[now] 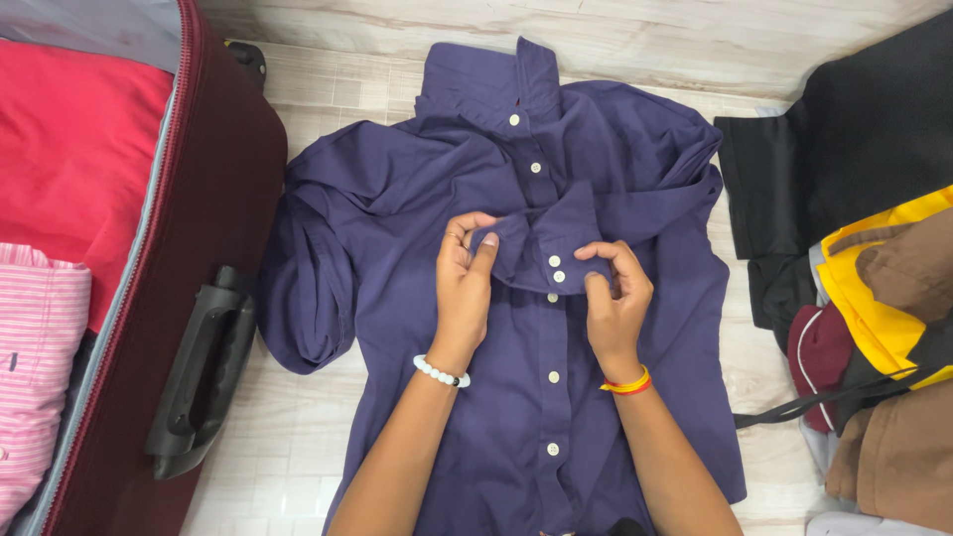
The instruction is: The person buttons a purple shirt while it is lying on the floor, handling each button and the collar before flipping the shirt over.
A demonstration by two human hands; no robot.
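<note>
Purple button-up shirt (447, 199) lay flat on pale floor (288, 457), centre frame, collar toward top. Left hand (465, 283) & right hand (615, 298) both pinched shut on sleeve cuff (541, 248) at mid-chest. Maroon suitcase (213, 199) at left w/ red garment (79, 159); clothes pile (874, 298) at right.

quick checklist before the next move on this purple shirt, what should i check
1. Shirt lies flat, front up on the floor: ok.
2. Front buttons done up: cannot tell.
3. Left hand pinches the cuff: ok.
4. Right hand grips the cuff's button edge: ok.
5. Other sleeve smoothed: not ok, bunched at the side.
6. Suitcase open beside the shirt: ok.
</note>
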